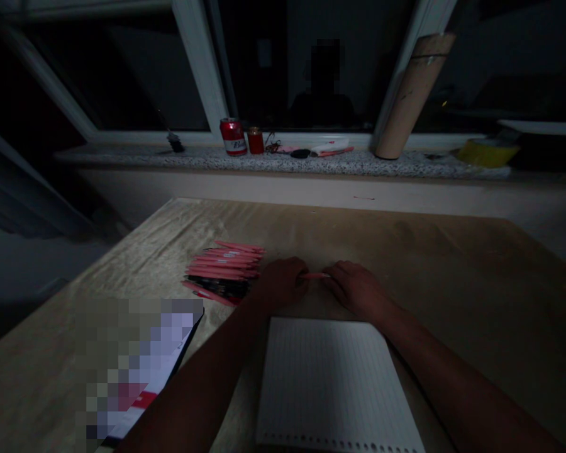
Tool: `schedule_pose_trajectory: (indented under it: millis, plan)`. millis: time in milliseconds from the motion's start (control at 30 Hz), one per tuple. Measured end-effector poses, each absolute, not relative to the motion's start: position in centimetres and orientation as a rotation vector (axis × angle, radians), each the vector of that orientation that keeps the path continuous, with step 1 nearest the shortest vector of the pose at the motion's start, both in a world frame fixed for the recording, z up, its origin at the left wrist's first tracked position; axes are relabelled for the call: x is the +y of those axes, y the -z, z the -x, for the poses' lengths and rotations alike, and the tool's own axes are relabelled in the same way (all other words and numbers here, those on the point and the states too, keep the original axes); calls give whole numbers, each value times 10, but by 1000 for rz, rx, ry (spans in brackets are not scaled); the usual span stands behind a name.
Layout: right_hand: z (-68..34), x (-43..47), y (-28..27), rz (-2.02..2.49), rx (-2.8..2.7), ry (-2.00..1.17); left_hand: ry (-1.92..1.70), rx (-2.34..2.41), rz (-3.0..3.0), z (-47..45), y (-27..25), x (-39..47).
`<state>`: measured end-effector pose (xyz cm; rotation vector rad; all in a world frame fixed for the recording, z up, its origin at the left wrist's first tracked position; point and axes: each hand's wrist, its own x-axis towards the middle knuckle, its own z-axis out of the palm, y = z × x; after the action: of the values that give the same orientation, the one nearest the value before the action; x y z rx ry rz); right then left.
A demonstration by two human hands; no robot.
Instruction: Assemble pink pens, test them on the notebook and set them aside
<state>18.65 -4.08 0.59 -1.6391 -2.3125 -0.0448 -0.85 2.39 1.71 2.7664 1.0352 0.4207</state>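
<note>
A slim pink pen (pixel 317 275) lies crosswise between my two hands, just beyond the notepad. My left hand (pixel 285 281) is closed around its left end, with the fingers curled. At the right end, which looks paler, my right hand (pixel 355 284) pinches it with the fingers held together; the fingertips are partly hidden in the dim light. Left of my left hand lies a pile of pink pens (pixel 226 259), with several dark pens (pixel 219 286) among them nearer to me. A lined spiral notepad (pixel 332 377) rests on the table below my hands.
A lit phone or tablet (pixel 170 358), partly blurred out, lies by my left forearm on the table (pixel 429 251). On the granite windowsill (pixel 198 160) stand a red can (pixel 233 137), a small red jar (pixel 255 141), a cardboard tube (pixel 415 97) and a yellow tape roll (pixel 488 153).
</note>
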Motion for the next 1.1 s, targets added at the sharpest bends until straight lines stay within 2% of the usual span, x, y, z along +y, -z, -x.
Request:
schedule_pose_trajectory:
  millis: [400, 1100]
  plan:
    - [-184, -44, -12, 1761, -2233, -62, -489, 1117, -2641, 7, -17, 21]
    - [-186, -45, -10, 1711, -2232, -30, -397, 1048, -2554, 7, -12, 26]
